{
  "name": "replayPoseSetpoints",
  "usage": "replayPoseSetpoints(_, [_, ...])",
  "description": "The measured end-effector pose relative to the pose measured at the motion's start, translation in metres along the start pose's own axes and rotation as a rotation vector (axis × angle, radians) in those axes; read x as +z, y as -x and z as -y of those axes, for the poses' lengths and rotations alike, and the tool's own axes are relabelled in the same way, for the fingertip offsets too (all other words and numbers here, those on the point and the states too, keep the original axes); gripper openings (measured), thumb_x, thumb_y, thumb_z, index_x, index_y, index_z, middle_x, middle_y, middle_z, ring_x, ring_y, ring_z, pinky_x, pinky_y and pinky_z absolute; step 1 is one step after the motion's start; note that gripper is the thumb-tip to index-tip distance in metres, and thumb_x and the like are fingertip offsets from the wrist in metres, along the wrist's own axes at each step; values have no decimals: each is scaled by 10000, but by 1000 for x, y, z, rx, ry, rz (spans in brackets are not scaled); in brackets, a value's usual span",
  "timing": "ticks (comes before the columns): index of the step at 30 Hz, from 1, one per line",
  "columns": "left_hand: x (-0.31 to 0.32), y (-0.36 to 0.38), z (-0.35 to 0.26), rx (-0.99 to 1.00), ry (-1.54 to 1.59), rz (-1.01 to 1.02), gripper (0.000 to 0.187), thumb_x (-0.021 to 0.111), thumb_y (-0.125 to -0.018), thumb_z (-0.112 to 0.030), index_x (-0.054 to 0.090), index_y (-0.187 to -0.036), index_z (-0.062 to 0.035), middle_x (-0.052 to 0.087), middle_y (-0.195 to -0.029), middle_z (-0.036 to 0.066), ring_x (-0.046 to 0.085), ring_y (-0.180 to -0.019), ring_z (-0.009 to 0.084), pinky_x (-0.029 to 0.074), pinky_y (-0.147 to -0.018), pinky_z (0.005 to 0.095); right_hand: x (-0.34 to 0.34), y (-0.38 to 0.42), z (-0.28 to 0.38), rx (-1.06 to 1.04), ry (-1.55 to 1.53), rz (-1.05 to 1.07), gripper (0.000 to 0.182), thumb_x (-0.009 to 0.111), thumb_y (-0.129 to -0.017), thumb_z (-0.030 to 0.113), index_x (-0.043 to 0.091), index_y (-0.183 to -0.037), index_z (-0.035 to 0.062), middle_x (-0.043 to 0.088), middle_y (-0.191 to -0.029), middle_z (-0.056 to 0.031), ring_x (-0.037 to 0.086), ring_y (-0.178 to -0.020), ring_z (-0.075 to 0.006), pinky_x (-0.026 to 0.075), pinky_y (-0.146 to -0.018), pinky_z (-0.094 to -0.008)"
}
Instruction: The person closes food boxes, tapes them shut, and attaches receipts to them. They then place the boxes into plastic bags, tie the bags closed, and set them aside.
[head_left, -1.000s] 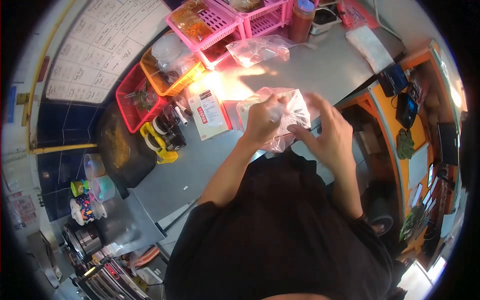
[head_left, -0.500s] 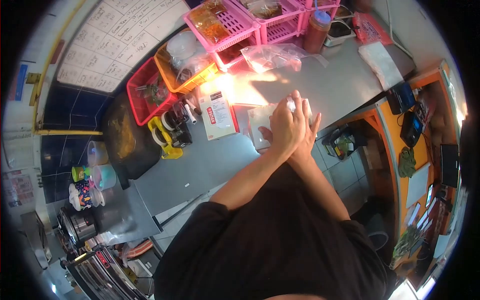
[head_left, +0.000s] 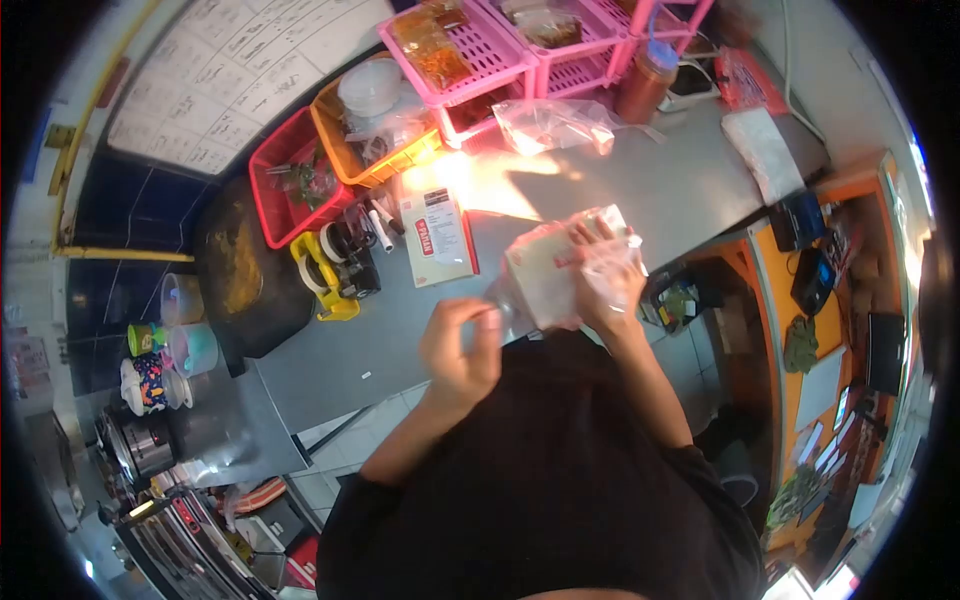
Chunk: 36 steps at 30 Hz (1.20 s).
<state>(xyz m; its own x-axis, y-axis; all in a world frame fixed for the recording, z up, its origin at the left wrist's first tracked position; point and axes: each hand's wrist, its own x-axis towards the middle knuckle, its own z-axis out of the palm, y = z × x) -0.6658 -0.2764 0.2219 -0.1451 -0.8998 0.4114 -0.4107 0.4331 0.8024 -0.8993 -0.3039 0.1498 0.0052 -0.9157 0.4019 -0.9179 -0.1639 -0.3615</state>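
A pale box (head_left: 545, 270) stands over the metal counter close to my body, with a clear plastic bag (head_left: 512, 300) around part of it. My right hand (head_left: 608, 280) grips the box by its right side, and thin clear plastic lies over the back of that hand. Left of the box, my left hand (head_left: 460, 350) is curled with thumb and forefinger pinched at the loose edge of the plastic; the fingertips are slightly blurred. A second pale box with a red label (head_left: 438, 240) rests on the counter further left.
Behind are pink racks (head_left: 480, 70), an orange basket (head_left: 400, 160), a red basket (head_left: 275, 205) and a loose plastic bag (head_left: 555, 125). Yellow tape dispensers (head_left: 335, 295) sit at left beside a black container (head_left: 245, 290). A bottle (head_left: 648, 85) stands at the back; an orange shelf (head_left: 790, 300) is at right.
My hands were together over the box; now they are apart. The left has moved left and down, while the right has moved onto the box. The box appears raised and more upright.
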Motion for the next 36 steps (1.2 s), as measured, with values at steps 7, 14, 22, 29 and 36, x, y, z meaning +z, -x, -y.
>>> replayPoseSetpoints(7, [4, 49, 83, -160, -88, 378, 890, 794, -810, -364, 344, -1459, 46, 441, -1433, 282, 476, -1272, 475, 378, -1075, 541, -109, -9, -37, 299, -1331, -130, 535, 412, -1057, 360, 510, -1422, -20, 553, -1448, -134, 481, -1372, -313, 349, -1173, -452])
replayPoseSetpoints(14, [48, -42, 62, 556, 177, -32, 981, 791, -799, -362, 238, -1532, -17, 243, -1574, 275, 193, -1470, 511, 211, -1143, 671, -157, -93, -34, 227, -951, 16, 527, 462, -1024, 355, 517, -1435, 30, 504, -1489, -140, 478, -1373, -307, 314, -1188, -465])
replayPoseSetpoints(22, [118, 21, 126, -104, 668, 415, 600, 676, -903, -357, 426, -1355, -52, 488, -1293, 179, 521, -1136, 311, 390, -987, 479, -166, -155, -13, 153, -377, 536, 533, 519, -985, 350, 525, -1449, 88, 448, -1537, -147, 475, -1374, -300, 273, -1206, -481])
replayPoseSetpoints(29, [-27, -64, 197, -491, -230, -32, 254, 596, -926, -255, 672, -836, -29, 684, -771, 161, 675, -737, 361, 499, -638, 467, -164, -144, 26, -873, 574, 545, 395, 565, -868, 192, 700, -1234, 128, 398, -1567, -144, 395, -1432, -334, 77, -1220, -637])
replayPoseSetpoints(36, [-46, -153, 292, -527, -832, 204, 322, 614, -923, -366, 716, -852, -69, 723, -841, 170, 719, -803, 342, 557, -675, 472, -77, -67, -44, -444, 352, 379, 535, 754, -764, 288, 670, -1275, 154, 397, -1562, -162, 423, -1406, -304, 137, -1203, -610])
